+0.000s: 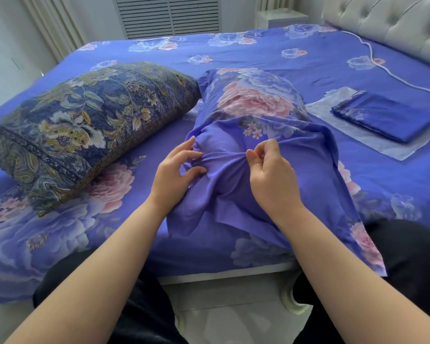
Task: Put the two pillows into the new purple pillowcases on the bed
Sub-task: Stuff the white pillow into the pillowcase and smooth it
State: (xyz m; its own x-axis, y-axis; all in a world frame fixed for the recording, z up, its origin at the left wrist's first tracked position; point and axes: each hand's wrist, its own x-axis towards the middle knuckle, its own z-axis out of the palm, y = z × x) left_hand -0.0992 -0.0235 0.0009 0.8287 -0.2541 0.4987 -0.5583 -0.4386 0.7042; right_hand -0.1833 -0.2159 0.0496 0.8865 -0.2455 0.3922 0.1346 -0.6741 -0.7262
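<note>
Purple cloth of the pillowcase, already drawn over one pillow at the middle of the bed, is gathered by both hands. A fold is pinched by the right hand between thumb and fingers, while the bunched fabric is gripped by the curled fingers of the left hand. At ten o'clock lies the dark floral pillow, uncovered. At two o'clock lies the folded pillowcase on white wrapping.
</note>
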